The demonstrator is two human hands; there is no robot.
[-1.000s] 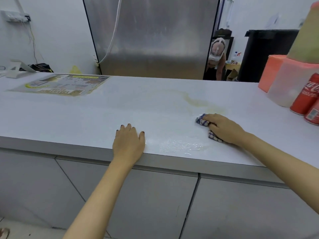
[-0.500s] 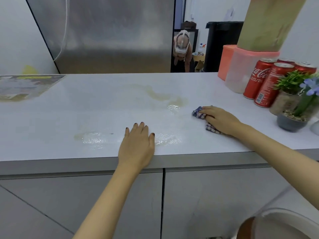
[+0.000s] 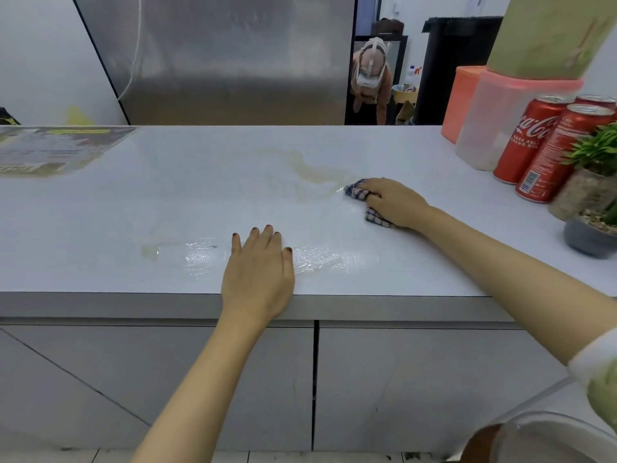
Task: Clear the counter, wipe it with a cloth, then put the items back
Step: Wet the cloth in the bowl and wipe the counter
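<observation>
One cloth (image 3: 356, 192) bunched in curled right hand (image 3: 395, 204) fingers, left hand (image 3: 257, 274) fingers flat on counter (image 3: 160, 208); three cans (image 3: 564, 152)

Both forearms bare. Left hand (image 3: 257, 275) has dark nail polish. Right arm: pale green sleeve (image 3: 605, 394) with white cuff (image 3: 588, 355), starting past the forearm.

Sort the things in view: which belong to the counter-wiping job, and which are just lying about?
Job: checked cloth, held by right hand; left hand on counter; yellowish spill; Coca-Cola cans; potted plants.
Lying about: printed sheet; steel fridge; black bin.
</observation>
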